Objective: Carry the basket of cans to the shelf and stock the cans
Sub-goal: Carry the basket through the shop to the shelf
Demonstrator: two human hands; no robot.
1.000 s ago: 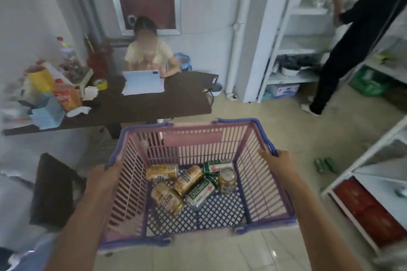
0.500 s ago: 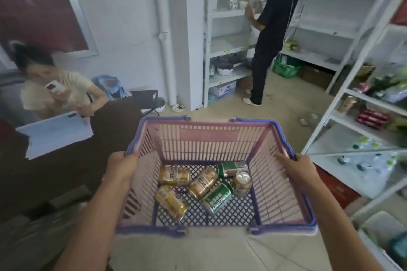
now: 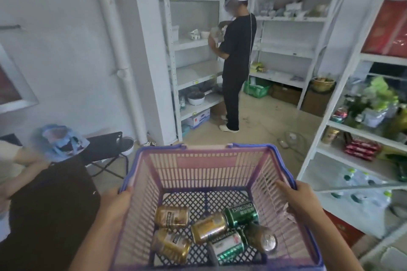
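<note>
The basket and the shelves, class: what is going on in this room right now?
A person carries a pink basket, left hand and right hand each gripping a side rim. Six cans, gold and green, lie loose on its floor. None is stocked yet. A shelf with drinks stands at the right. Another person in black works at the far shelves.

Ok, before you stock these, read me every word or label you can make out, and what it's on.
"TSINGTAO": upper green can in the basket.
Lower green can: print too blurred.
Gold cans: dark labels, unreadable.
Red packs on the right shelf: too small.
Shelf-edge tags: unreadable.
</note>
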